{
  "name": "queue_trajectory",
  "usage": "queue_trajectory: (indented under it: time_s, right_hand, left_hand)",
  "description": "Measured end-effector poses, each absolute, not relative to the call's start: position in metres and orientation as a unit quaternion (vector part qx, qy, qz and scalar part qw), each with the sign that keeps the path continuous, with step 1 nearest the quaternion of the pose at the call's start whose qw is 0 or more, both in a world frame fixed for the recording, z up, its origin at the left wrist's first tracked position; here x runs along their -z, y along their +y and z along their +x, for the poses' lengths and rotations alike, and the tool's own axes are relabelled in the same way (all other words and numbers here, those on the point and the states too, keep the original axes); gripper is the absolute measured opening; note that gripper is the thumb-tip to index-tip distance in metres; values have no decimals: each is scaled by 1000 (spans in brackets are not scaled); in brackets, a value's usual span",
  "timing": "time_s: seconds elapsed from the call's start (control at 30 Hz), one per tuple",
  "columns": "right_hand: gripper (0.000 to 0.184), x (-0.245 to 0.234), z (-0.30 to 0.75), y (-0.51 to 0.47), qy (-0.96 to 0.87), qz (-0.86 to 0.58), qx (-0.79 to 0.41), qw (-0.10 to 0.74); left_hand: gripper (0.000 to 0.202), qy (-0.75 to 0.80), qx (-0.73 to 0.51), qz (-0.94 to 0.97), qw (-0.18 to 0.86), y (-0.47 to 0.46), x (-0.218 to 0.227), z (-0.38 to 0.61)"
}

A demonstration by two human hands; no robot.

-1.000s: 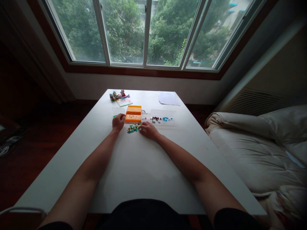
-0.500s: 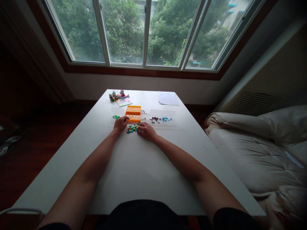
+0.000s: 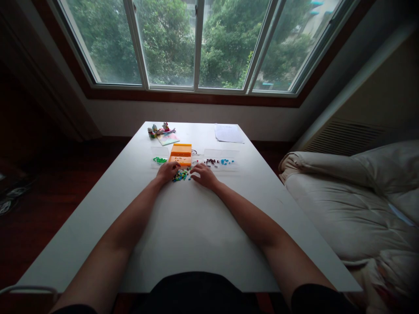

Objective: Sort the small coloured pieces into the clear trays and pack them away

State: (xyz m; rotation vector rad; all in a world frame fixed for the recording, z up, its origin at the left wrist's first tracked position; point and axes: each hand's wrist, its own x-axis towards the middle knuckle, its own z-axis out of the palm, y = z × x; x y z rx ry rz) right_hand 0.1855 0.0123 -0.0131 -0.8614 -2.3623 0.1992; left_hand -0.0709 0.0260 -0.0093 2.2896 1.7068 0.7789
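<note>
A small pile of mixed coloured pieces (image 3: 181, 175), mostly green, blue and yellow, lies on the white table (image 3: 196, 226). At its left edge is my left hand (image 3: 167, 172), its fingers curled together near the front of an open orange box (image 3: 181, 148). Whatever those fingers may hold is too small to make out. My right hand (image 3: 204, 175) rests on the right side of the pile, thumb and fingers apart with nothing visible between them. Small orange-brown pieces (image 3: 180, 158) lie inside the orange box.
Green pieces (image 3: 159, 160) sit in a clear box on the left. To the right, another clear box (image 3: 222, 153) holds dark brown pieces (image 3: 211, 162) and blue pieces (image 3: 225, 162). Small figures (image 3: 160, 130), a colourful card (image 3: 168, 138) and paper sheets (image 3: 229, 133) lie farther back.
My left hand has moved slightly right, from beside the green pieces toward the pile. My right hand has drawn back a little to the right, its fingers spreading apart.
</note>
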Motion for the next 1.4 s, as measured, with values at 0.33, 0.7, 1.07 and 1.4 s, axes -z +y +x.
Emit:
queue_trajectory:
  time_s: [0.33, 0.7, 1.07, 1.4]
  right_hand:
    - [8, 17, 172, 9, -909, -302, -81, 274]
    - [14, 3, 239, 42, -661, -536, -87, 517]
    - [28, 8, 286, 60, -495, -652, -58, 572]
    - [22, 7, 228, 33, -694, -506, -80, 506]
  left_hand:
    - [20, 593, -262, 753, 112, 26, 13, -64]
    - [17, 675, -250, 684, 118, 23, 8, -47]
    - [21, 699, -215, 669, 132, 22, 5, -43]
    - [21, 711, -209, 664, 100, 25, 6, -44]
